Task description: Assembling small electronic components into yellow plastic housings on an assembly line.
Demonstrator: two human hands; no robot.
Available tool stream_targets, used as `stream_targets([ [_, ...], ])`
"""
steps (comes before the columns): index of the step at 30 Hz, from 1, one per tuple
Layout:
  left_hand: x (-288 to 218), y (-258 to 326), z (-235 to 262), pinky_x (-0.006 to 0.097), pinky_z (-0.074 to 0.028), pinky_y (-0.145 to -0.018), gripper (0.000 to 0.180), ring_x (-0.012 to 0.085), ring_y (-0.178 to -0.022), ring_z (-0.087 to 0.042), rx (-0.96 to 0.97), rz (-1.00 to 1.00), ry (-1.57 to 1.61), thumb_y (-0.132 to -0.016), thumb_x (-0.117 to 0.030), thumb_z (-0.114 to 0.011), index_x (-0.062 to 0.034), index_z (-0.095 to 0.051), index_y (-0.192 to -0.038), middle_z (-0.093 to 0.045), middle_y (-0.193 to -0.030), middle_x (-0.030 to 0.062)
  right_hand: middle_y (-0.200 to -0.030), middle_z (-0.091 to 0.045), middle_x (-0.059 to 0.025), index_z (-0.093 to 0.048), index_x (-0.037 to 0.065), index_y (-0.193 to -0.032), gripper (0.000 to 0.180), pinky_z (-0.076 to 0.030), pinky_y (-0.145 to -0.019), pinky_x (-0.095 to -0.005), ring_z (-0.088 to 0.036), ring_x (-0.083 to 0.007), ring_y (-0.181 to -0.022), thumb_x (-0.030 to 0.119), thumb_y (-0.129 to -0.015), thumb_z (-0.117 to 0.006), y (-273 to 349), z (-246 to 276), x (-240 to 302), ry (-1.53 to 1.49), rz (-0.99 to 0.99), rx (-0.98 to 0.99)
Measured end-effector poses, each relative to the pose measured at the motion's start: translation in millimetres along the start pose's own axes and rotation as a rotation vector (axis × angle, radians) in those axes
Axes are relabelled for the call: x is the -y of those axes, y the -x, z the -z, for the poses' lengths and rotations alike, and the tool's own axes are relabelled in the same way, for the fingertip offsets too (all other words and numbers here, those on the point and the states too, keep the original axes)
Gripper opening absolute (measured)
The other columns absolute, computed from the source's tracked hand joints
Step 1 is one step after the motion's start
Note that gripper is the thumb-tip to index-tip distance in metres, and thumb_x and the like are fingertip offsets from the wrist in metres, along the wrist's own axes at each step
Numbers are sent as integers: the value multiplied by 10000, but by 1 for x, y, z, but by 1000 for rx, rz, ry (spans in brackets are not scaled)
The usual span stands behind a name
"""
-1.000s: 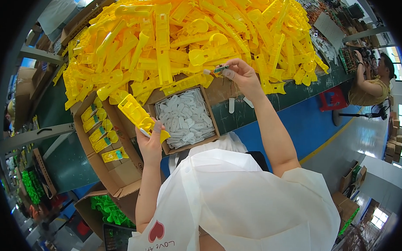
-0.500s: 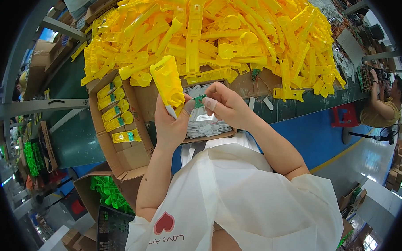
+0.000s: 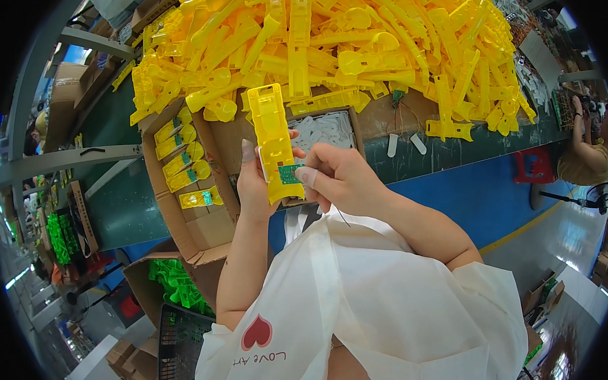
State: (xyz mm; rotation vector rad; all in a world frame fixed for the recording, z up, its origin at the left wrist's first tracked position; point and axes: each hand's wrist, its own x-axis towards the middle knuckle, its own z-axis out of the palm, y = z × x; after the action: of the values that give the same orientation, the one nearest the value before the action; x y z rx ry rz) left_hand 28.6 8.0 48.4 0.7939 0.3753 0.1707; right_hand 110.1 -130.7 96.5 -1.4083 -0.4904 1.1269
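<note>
My left hand [image 3: 254, 185] is wrapped round a long yellow plastic housing [image 3: 270, 115], its hollow inner side facing up. A pale edge shows along the housing's left side, beside my palm. Between the thumb and fingers of my right hand [image 3: 338, 178] is a small green circuit board [image 3: 290, 174], lying over the lower part of the housing. I cannot tell whether the board is seated in it. A thin dark wire hangs below my right fingers. Behind my hands, a carton of white plastic pieces [image 3: 326, 132] is partly covered by them.
A large heap of yellow housings [image 3: 362, 51] covers the far side of the bench. At left, a cardboard box [image 3: 202, 235] holds several yellow housings with green boards. Wired white parts [image 3: 418, 144] lie right of the carton. Green parts [image 3: 177, 283] fill a box below left. Someone sits at far right.
The yellow housing has turned upright with its hollow side up, and both hands have come lower. My right hand has brought the green circuit board over the housing's lower part.
</note>
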Motion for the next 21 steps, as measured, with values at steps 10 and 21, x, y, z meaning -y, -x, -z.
stream_targets([
  [10, 8, 7, -1, 282, -466, -705, 590, 173, -805, -570, -155, -40, -308, -894, -487, -238, 17, -514, -1031, -568, -920, 111, -579, -538, -39, -425, 39, -759, 126, -393, -414, -188, -491, -59, -427, 97, -850, -489, -5, -11, -17, 7, 42, -14],
  [21, 4, 12, -2, 329, -366, -903, 465, 202, -1092, -439, 65, 118, 28, -918, -351, -274, -28, -337, -1248, -427, -1215, 101, -573, -536, -36, -434, 33, -746, 140, -390, -386, -196, -497, -68, -430, 103, -835, -516, -15, -11, -25, -121, 52, -216],
])
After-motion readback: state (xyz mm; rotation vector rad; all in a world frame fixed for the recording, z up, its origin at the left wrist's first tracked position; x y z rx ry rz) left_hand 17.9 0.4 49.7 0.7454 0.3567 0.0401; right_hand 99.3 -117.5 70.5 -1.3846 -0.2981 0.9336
